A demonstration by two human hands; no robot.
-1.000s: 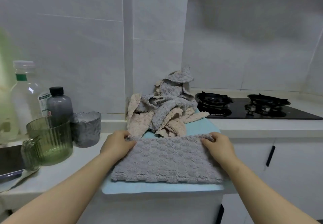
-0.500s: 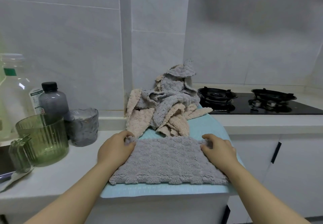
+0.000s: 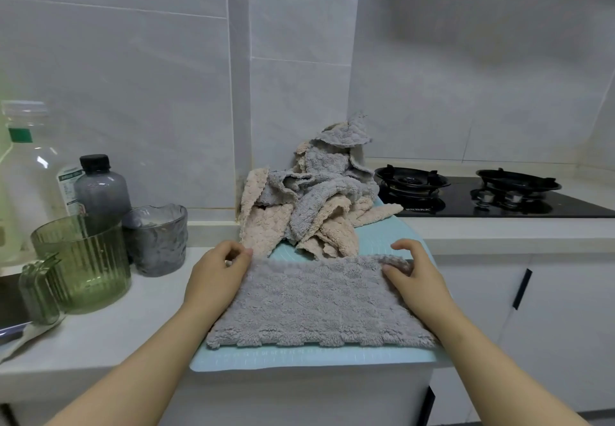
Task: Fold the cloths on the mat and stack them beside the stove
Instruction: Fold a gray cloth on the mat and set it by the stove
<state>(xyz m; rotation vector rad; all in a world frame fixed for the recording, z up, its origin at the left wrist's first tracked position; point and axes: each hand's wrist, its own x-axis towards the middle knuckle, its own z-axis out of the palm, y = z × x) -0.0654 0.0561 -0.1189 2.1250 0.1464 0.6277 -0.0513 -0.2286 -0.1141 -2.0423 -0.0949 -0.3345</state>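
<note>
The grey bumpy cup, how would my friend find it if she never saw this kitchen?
Start at the white kitchen counter left of the black gas stove. A cluster of containers stands by the wall there; the grey bumpy glass cup is the one nearest the pile of cloths. Unlike the ribbed green glass jug beside it, it is smoky grey, shorter, with a wavy rim.

Both hands — left hand (image 3: 218, 267), right hand (image 3: 411, 267) — pinch the grey cloth's (image 3: 316, 306) far corners.

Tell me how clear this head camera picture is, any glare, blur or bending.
Head view: soft, even light, no hard shadows; a green smear blurs the left edge by the clear bottle; wide-angle bending curves the wall tiles; grey cloth and stove are sharp, with faint reflections on its black glass.
</note>
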